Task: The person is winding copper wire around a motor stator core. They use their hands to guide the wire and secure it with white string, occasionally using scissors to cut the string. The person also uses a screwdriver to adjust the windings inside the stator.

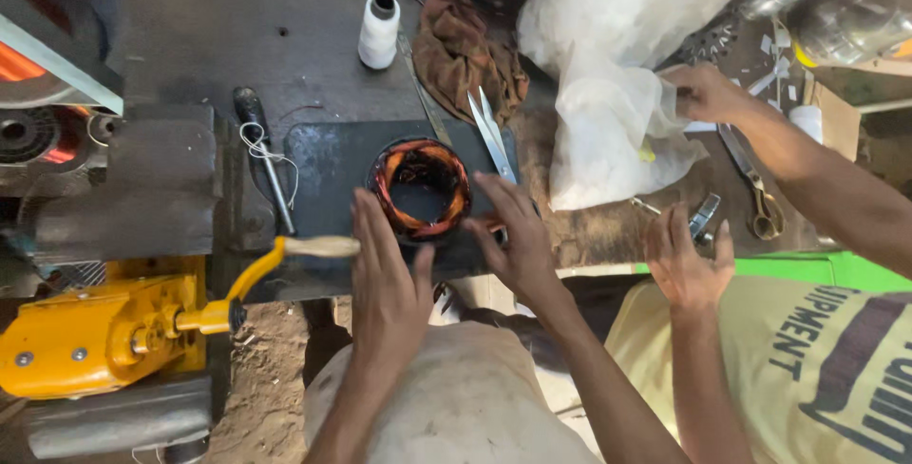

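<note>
Dark, grimy metal counter [199, 37], oil-stained, in what looks like a repair workshop with a bare dirt floor [271, 378] below. Yellow machine [85, 336] with a wood-gripped crank handle sits down and to the outside of the left hand [388, 269]. White plastic sheet [608, 94] lies beyond the right hand [513, 236]; brown rag [465, 51] and white thread spool [378, 32] farther off. A co-worker's hands [686, 265] work to the right, near pliers. Copper-wound stator ring [421, 189] stands on a dark plate between both hands. Left hand: open, fingers spread, touching the ring's left side. Right hand: open, fingers cupping the right side, scissors [492, 132] just beyond its fingertips. Judged step: steadying or pressing the coil windings into shape; next calls for even pressure from both sides.
</note>
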